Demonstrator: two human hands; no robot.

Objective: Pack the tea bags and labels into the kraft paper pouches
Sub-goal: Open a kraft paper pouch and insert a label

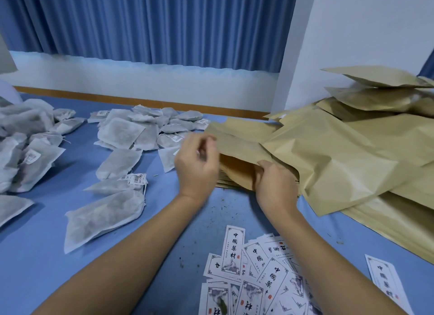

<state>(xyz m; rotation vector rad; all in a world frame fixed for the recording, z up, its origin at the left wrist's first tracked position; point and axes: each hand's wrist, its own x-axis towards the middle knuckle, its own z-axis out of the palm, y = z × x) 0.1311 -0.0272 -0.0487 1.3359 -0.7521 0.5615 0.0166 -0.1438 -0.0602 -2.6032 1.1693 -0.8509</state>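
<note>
The right grip (pixel 274 183) pinches a flat, creased kraft paper pouch (pixel 237 148).

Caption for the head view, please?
Right hand grips a kraft pouch, left hand at its edge, between tea bags and labels.

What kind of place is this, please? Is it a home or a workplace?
Probably a small hand-packing workroom rather than a factory line. A blue-covered table holds loose tea bags, printed labels and a heap of kraft pouches. A curtain and a plain wall stand behind.
</note>
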